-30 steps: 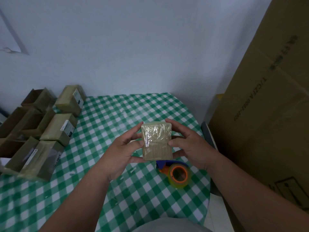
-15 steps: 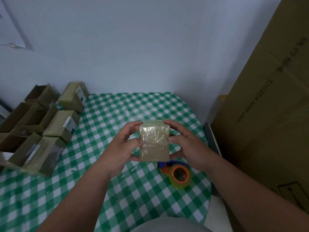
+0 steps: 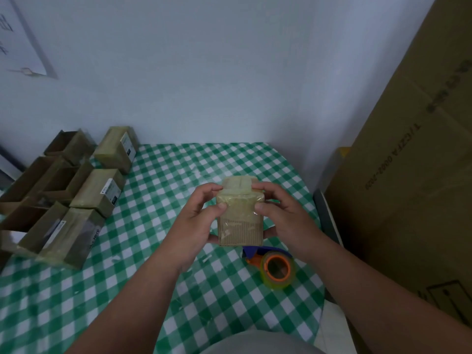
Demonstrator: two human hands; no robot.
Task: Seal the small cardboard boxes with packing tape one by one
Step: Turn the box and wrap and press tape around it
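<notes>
1. Head view, nearest: two bare forearms reaching forward over the surface [image 3: 122,297], covered in a green and white checked cloth.
2. Just beyond, lying on the cloth: a roll of packing tape [image 3: 278,269] with an orange core, on a dispenser with a blue part showing behind it, below and slightly right of the held box.
3. Above the tape, lifted clear of the cloth: one small cardboard box [image 3: 240,218], held upright between both hands, glossy tape wrapped over its upper half and top flaps, ribbed cardboard bare on its lower front.
4. Left hand [image 3: 194,223] gripping the box's left side, thumb pressed on the front face, fingers [image 3: 204,192] curled round the top left corner.
5. Right hand [image 3: 283,215] gripping the right side likewise, thumb on the front face, fingers curled over the top right corner and the back.
6. Farther left on the surface: a cluster of other boxes [image 3: 94,192], some closed with white labels, some open and dark inside, set close together in rows.
7. Right edge: a large brown carton [image 3: 413,175] standing tall beside the surface, printed lettering on its side too blurred to read.
8. Farthest: a pale wall [image 3: 204,72], a sheet of paper [image 3: 18,42] fixed to it at upper left.
</notes>
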